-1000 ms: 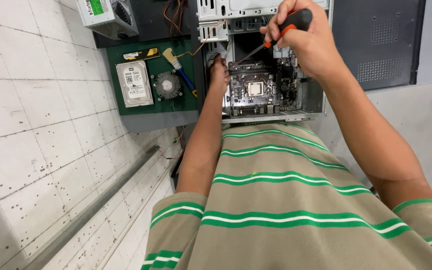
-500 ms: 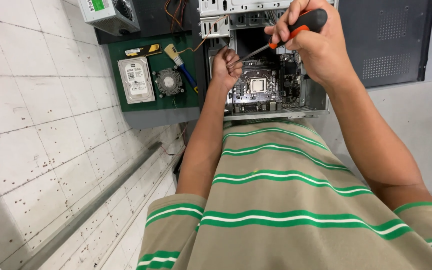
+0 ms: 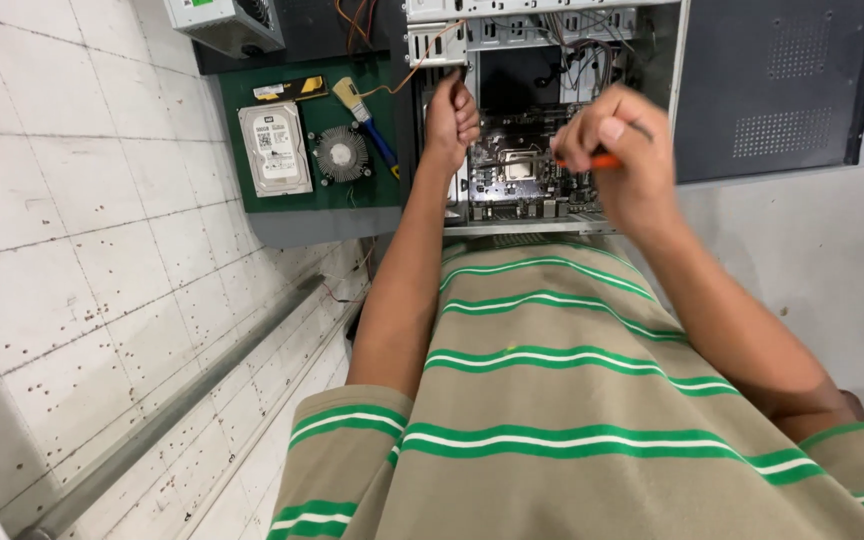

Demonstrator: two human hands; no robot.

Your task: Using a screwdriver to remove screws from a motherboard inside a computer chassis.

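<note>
An open computer case (image 3: pixel 682 90) lies ahead of me with a motherboard (image 3: pixel 522 170) inside. My right hand (image 3: pixel 617 165) hovers over the board's right side, closed around a screwdriver with an orange and black handle (image 3: pixel 592 160); its tip is hidden. My left hand (image 3: pixel 450 118) is at the case's left inner edge, fingers curled near a thin orange wire (image 3: pixel 422 62); whether it grips the wire or the frame I cannot tell.
A green mat (image 3: pixel 352 195) left of the case holds a hard drive (image 3: pixel 274 148), a round cooler fan (image 3: pixel 340 153), a blue-handled brush (image 3: pixel 364 120) and a memory stick (image 3: pixel 290 90). A power supply (image 3: pixel 224 20) sits at the top left. A black side panel (image 3: pixel 782 90) lies to the right.
My right hand has come down from above the case to the board's right side, turning the screwdriver. My left hand has moved up to the case's left edge.
</note>
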